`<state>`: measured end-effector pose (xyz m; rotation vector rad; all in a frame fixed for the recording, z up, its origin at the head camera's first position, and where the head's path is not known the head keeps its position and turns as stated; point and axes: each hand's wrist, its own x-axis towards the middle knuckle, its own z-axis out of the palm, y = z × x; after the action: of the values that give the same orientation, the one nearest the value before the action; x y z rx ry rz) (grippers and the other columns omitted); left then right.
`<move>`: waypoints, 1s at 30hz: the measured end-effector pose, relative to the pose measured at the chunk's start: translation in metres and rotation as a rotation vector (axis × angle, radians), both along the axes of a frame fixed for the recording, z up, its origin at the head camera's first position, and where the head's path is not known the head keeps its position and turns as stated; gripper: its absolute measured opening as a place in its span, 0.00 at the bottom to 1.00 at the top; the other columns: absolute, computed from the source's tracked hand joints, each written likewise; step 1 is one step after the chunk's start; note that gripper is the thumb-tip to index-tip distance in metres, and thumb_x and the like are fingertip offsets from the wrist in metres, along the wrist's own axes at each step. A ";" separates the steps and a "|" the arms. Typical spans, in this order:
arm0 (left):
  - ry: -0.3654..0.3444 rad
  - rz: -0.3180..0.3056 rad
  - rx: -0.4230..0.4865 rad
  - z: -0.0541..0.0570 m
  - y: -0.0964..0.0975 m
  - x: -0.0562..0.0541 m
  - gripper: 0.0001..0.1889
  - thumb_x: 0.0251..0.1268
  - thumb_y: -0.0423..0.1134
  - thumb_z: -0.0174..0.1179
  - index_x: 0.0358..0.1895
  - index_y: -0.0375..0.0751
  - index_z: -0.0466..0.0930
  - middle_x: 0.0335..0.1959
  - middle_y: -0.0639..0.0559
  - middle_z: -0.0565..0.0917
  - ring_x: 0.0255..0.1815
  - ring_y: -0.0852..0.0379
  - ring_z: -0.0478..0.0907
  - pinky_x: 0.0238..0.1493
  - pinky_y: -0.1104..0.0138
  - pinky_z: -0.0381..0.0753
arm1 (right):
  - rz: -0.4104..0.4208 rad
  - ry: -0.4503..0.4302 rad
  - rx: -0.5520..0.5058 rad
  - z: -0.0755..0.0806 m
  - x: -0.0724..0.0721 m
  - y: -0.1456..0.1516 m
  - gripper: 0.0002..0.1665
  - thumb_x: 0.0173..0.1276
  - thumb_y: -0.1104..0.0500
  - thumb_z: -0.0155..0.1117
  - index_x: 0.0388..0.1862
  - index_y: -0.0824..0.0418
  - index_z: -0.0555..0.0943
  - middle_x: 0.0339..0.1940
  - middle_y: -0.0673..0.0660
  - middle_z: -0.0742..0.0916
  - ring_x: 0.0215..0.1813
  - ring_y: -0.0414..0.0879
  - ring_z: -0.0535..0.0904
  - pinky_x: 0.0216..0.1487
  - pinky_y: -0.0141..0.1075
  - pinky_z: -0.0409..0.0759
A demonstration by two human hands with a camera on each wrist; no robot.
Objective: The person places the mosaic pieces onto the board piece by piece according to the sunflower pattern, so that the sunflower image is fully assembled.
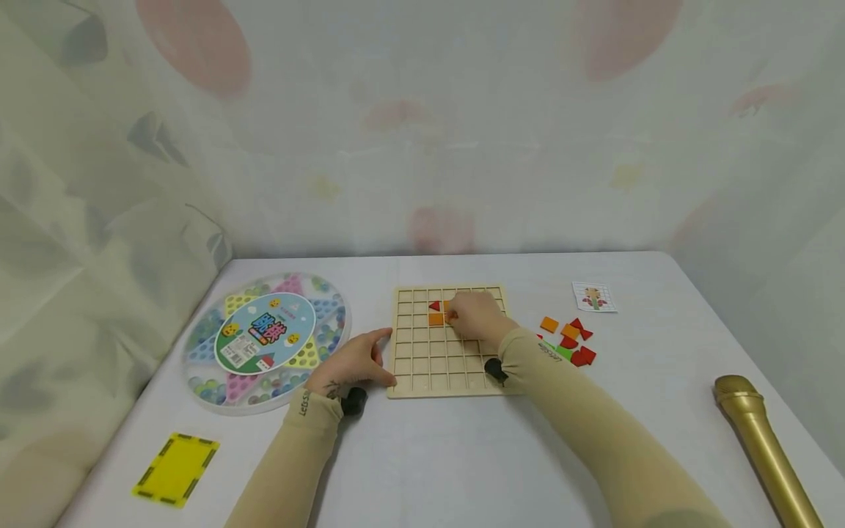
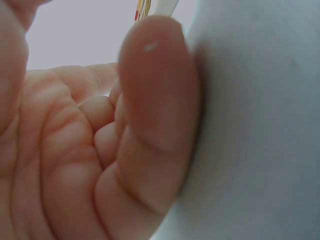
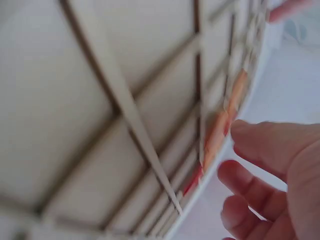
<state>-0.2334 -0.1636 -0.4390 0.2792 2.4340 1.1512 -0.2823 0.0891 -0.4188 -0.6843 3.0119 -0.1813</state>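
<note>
A wooden grid board (image 1: 422, 359) lies flat on the table. My left hand (image 1: 353, 359) touches its left edge with thumb and index finger spread apart; in the left wrist view my curved fingers (image 2: 155, 100) hold nothing visible. Over the board's upper middle is my right hand (image 1: 477, 317), its fingertips by the orange tiles. A red triangular tile (image 1: 434, 306) and an orange square tile (image 1: 436, 320) sit in grid cells beside it; more orange tiles are partly hidden. In the right wrist view, one fingertip (image 3: 241, 131) is at an orange tile (image 3: 215, 135), and no tile shows between the fingers.
Several loose red, orange and green tiles (image 1: 569, 331) lie right of the board, below a small picture card (image 1: 594, 297). To the left is a round Chinese checkers box (image 1: 267, 334), with a yellow card (image 1: 176, 469) nearer. A gold microphone (image 1: 759, 433) lies far right.
</note>
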 end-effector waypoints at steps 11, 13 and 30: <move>0.007 -0.008 -0.010 0.000 0.001 -0.001 0.52 0.33 0.32 0.76 0.70 0.44 0.58 0.23 0.47 0.73 0.20 0.56 0.66 0.22 0.67 0.66 | -0.201 0.062 -0.011 0.029 0.007 0.089 0.36 0.59 0.46 0.64 0.65 0.57 0.69 0.60 0.61 0.77 0.58 0.62 0.71 0.54 0.61 0.65; 0.008 -0.010 -0.010 -0.001 0.000 -0.001 0.52 0.33 0.33 0.76 0.70 0.44 0.58 0.23 0.47 0.73 0.20 0.56 0.66 0.22 0.66 0.66 | -0.218 0.042 0.027 0.028 0.010 0.105 0.37 0.59 0.46 0.63 0.66 0.59 0.68 0.60 0.62 0.77 0.58 0.63 0.71 0.53 0.61 0.64; 0.005 -0.012 -0.007 0.000 -0.001 0.000 0.53 0.33 0.32 0.76 0.71 0.44 0.57 0.23 0.47 0.73 0.20 0.56 0.66 0.22 0.67 0.66 | -0.246 -0.150 0.107 -0.006 0.019 0.145 0.12 0.59 0.52 0.62 0.30 0.60 0.81 0.27 0.53 0.79 0.30 0.48 0.74 0.48 0.63 0.64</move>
<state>-0.2338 -0.1645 -0.4391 0.2949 2.4374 1.1373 -0.2629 0.2342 -0.4250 -0.2771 2.9258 -0.0750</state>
